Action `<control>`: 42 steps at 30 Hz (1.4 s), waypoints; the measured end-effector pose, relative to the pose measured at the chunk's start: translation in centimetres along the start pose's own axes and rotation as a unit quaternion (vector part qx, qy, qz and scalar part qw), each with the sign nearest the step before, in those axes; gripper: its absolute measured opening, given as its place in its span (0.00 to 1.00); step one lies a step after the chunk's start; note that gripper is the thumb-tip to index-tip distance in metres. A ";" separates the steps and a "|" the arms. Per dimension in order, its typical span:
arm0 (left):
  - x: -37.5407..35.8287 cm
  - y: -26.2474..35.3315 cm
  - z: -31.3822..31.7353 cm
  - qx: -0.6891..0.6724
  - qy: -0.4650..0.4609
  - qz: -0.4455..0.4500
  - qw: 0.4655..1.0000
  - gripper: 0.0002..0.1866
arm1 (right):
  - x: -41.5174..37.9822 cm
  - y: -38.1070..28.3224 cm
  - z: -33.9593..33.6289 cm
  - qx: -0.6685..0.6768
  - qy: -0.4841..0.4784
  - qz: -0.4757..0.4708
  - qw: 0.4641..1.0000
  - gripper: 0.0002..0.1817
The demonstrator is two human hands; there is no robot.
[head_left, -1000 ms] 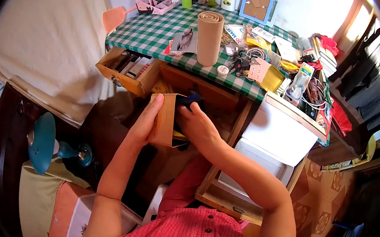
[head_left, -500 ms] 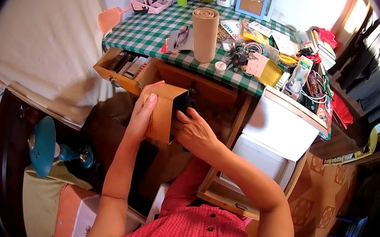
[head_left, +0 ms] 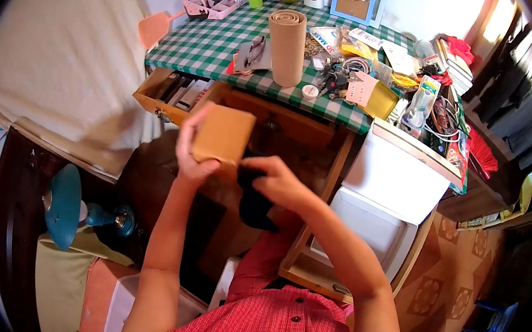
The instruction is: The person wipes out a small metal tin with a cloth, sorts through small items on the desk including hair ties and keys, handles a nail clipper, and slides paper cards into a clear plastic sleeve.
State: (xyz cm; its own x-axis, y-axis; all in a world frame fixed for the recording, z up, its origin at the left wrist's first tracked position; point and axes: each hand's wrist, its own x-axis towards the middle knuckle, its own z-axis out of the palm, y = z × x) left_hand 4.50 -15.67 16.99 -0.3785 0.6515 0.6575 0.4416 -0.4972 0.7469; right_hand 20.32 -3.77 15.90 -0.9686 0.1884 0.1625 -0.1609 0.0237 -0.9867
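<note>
My left hand (head_left: 194,149) is wrapped round a small brown cardboard box (head_left: 223,135), holding it tilted above my lap. Beside the box, my right hand (head_left: 275,178) pinches a dark, limp item that looks like cloth (head_left: 254,204); it hangs down below my fingers, and its exact kind cannot be made out. The box's opening faces away from view, so its inside is hidden. Behind both hands lies the open desk drawer.
A checkered-cloth table (head_left: 214,39) carries a rolled brown cardboard tube (head_left: 285,49), a pink organizer (head_left: 220,8) and assorted clutter on its right. An open white box (head_left: 368,230) sits in the pulled-out drawer at right. A teal lamp (head_left: 62,205) lies at left.
The right hand has come out of the box with the dark cloth-like item, now dangling. The left hand has turned the box, so its opening no longer shows.
</note>
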 end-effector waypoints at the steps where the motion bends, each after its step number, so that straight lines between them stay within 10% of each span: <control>1: 0.0 -0.7 -1.3 0.066 0.069 0.037 0.995 0.49 | 0.1 0.1 -0.5 0.108 0.044 0.081 0.990 0.21; 2: 0.3 -1.4 -2.7 0.131 0.136 0.074 0.979 0.50 | 0.2 0.3 -1.1 0.213 0.088 0.160 0.960 0.21; 4: 1.1 -0.5 -5.0 0.428 0.078 0.140 0.889 0.47 | 1.3 3.5 -2.8 -0.018 0.063 0.082 0.994 0.20; 6: 1.2 -0.3 -4.0 0.169 0.165 0.012 0.972 0.45 | 1.5 4.0 -2.9 -0.223 0.086 0.113 0.964 0.16; 9: 1.1 0.7 -3.3 -0.145 0.272 -0.169 0.936 0.44 | 0.8 0.6 -1.4 0.220 0.228 0.228 0.921 0.16; 12: 0.8 1.5 -2.4 -0.235 0.329 -0.219 0.888 0.43 | 0.8 -1.3 -1.2 0.153 0.245 0.130 0.948 0.14; 16: 1.3 1.9 -0.7 -0.246 0.305 -0.250 0.885 0.46 | 1.1 -4.4 0.4 0.078 0.240 -0.059 0.966 0.13; 21: 0.4 -0.5 0.7 -0.076 0.148 -0.121 0.979 0.48 | 2.2 -7.7 3.4 -0.057 0.105 0.004 0.993 0.19; 31: 0.8 -0.1 3.5 -0.196 0.126 -0.152 0.961 0.44 | 3.0 -4.9 4.2 -0.114 0.088 -0.177 0.974 0.25; 42: 2.2 1.0 2.3 -0.199 0.109 -0.169 0.959 0.41 | 0.4 -4.0 2.9 -0.415 0.011 -0.160 0.895 0.23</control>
State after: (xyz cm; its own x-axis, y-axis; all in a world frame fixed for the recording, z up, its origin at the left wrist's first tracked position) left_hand 6.02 -13.46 18.96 -0.6265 0.6998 0.3432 -0.0650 -0.4857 0.8717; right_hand 20.07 -6.60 19.88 -0.8920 0.0610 0.4479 -0.2245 0.8003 -0.5560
